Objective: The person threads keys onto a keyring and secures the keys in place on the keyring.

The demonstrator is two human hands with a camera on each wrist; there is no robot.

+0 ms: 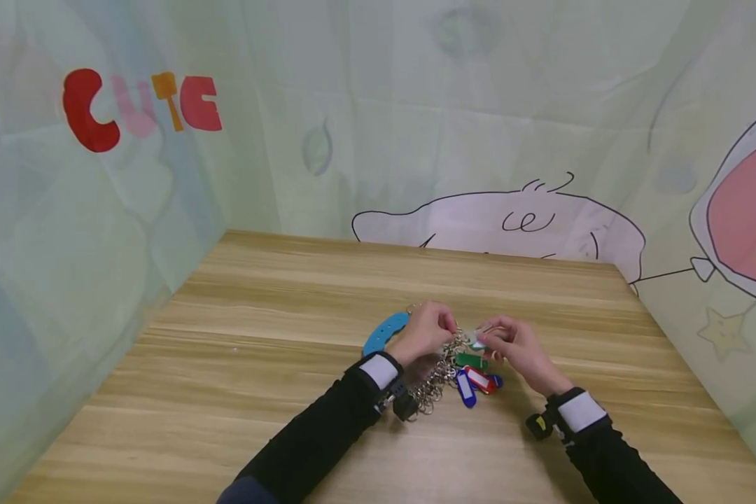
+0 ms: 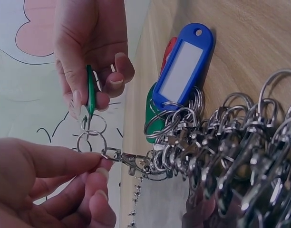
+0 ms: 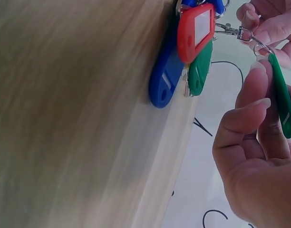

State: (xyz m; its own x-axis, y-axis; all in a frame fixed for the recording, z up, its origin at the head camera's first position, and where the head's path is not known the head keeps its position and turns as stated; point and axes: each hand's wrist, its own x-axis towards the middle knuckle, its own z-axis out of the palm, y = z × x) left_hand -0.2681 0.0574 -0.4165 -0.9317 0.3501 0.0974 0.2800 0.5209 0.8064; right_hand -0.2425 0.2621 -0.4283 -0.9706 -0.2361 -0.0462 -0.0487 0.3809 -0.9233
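Between thumb and fingers of my right hand (image 1: 523,353) is a green key tag (image 2: 91,92) with a white label; it hangs from small metal rings. My left hand (image 1: 421,330) pinches a split ring (image 2: 92,140) at the end of a silver swivel clasp (image 2: 131,162). In the left wrist view this ring links with the tag's own ring. Many more silver clasps (image 2: 231,147) hang bunched beside the left hand. Attached among them are a blue key tag (image 2: 183,66), a red key tag (image 3: 187,45) and another green key tag (image 3: 199,76).
A light blue curved band (image 1: 384,334) with small holes lies behind the left wrist, partly hidden by the hand. Everything rests on a wood-grain table (image 1: 277,301), enclosed at the back and sides by printed cloth (image 1: 378,126).
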